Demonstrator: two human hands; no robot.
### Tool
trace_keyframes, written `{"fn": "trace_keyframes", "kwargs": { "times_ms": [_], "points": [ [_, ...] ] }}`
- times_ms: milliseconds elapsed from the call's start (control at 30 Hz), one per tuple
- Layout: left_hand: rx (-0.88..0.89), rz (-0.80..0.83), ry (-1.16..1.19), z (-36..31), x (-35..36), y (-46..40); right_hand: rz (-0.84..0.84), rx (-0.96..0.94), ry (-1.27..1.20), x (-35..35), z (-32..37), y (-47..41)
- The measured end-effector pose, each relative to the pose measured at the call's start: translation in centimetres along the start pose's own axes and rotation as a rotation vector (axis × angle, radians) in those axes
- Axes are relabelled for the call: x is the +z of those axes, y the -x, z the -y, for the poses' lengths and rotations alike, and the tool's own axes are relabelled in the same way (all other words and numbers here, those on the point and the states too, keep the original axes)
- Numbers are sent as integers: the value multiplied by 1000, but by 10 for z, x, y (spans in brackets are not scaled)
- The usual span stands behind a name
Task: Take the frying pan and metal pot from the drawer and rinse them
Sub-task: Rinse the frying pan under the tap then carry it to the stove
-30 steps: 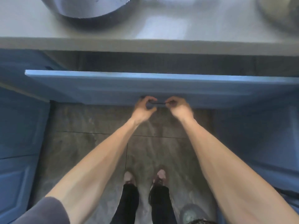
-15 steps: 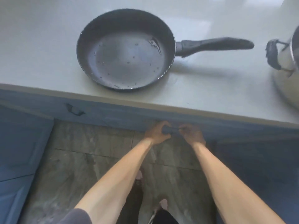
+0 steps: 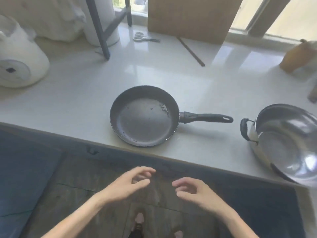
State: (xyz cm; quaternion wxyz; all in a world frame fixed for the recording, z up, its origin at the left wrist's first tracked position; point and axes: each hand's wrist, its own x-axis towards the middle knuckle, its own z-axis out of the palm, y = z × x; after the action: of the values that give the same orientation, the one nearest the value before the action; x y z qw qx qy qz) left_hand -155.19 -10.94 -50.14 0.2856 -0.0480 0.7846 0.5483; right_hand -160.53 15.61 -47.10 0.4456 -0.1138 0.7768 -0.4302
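A black frying pan (image 3: 144,117) lies on the pale countertop (image 3: 77,93), its handle pointing right and water drops inside. At the right edge, a shiny metal pot (image 3: 288,143) with black side handles rests on the same counter. The blue drawer front (image 3: 171,170) below the counter edge is pushed in. My left hand (image 3: 130,182) and my right hand (image 3: 192,189) hover just in front of the drawer's handle, fingers loosely curled and apart, holding nothing.
A white roll (image 3: 18,66) lies at the counter's left. Dark metal legs (image 3: 103,30), scissors (image 3: 144,37), a cardboard box (image 3: 192,18) and a thin stick (image 3: 191,51) stand at the back. A brown object (image 3: 298,55) is far right. Blue cabinet doors (image 3: 20,177) flank me.
Both hands pushed the open drawer in by its handle, then let go and drew back. The view tilted up from the floor to the countertop.
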Motion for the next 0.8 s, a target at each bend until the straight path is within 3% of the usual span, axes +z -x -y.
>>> {"fn": "trace_keyframes", "kwargs": {
  "times_ms": [67,167,233,367,467,600,800],
  "points": [
    [24,-145,77,-15,-43,29,-38,-127,-18,-19,38,30],
    [75,-448,55,-30,-109,33,-277,-250,-27,-55,76,29],
    [74,-530,-32,-32,-143,14,-407,-269,11,-78,92,7],
    [19,-482,-170,-30,-176,-24,-478,-174,373,-118,109,-62],
    [28,-440,-172,-27,-184,-45,-407,-45,705,-136,103,-104],
    [89,-450,-170,-19,-189,-69,-308,63,732,-141,91,-124],
    [127,-454,-228,-11,-198,-68,-374,-34,756,-136,98,-114]
  ]
}}
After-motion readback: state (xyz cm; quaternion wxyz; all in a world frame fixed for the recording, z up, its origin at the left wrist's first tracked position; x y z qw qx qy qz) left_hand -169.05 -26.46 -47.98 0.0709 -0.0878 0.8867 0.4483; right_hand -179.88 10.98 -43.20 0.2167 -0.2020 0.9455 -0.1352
